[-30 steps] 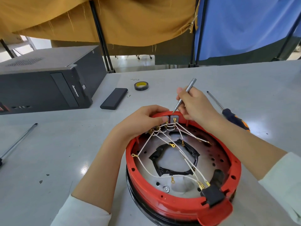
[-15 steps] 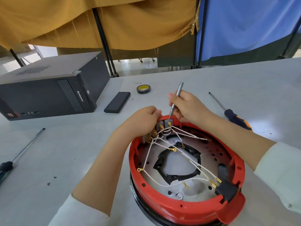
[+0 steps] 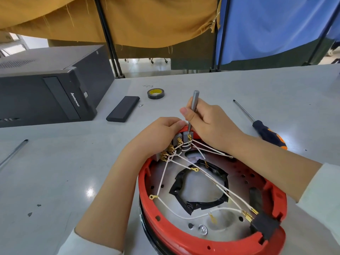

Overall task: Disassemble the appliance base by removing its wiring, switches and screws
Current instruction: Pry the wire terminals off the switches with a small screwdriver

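Fingers of the right hand (image 3: 207, 124) pinch a slim metal screwdriver (image 3: 192, 109), held nearly upright with its tip at the grey switches (image 3: 181, 139) on the far rim of the red appliance base (image 3: 184, 238). The left hand (image 3: 158, 135) grips that rim beside the switches, above the white wires (image 3: 184, 216). The base sits at the worktop's (image 3: 55, 181) near edge.

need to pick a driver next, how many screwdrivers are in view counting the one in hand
3: the thin grey screwdriver gripped in the right hand, the orange-and-black handled one right of that hand, and a shaft at the left edge, its handle out of frame.
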Demonstrator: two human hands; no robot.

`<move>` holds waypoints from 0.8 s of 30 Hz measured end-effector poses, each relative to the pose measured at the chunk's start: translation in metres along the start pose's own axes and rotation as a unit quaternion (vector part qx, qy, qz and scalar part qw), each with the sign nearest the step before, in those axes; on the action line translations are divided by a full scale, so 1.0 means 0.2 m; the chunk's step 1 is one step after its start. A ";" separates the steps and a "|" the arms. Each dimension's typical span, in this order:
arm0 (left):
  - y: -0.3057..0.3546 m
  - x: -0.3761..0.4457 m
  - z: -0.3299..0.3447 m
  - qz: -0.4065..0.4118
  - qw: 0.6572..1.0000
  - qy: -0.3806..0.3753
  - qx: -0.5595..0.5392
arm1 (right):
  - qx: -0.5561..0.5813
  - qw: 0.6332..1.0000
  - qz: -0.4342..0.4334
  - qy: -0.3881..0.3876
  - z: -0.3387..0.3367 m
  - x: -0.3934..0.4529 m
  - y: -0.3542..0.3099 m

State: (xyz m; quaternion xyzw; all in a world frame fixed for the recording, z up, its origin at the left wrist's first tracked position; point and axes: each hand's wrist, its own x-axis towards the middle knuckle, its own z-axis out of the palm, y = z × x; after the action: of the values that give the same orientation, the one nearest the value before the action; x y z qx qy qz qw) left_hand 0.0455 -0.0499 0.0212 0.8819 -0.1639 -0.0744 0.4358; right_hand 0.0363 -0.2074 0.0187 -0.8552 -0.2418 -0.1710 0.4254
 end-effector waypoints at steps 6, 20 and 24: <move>0.00 0.00 0.00 0.005 1.000 0.006 0.021 | -0.040 0.999 -0.029 -0.007 0.01 0.00 -0.02; 0.01 0.00 0.00 0.015 0.999 -0.002 0.035 | 0.001 1.000 0.028 0.008 0.00 0.01 0.00; 0.01 0.00 0.00 0.019 0.999 0.000 0.037 | -0.006 0.997 0.075 -0.006 0.01 0.04 0.00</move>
State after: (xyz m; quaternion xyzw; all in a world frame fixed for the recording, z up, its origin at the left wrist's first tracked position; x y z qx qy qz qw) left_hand 0.0445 -0.0509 0.0223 0.8941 -0.1833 -0.0599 0.4043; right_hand 0.0435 -0.2031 0.0222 -0.8745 -0.1785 -0.1350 0.4303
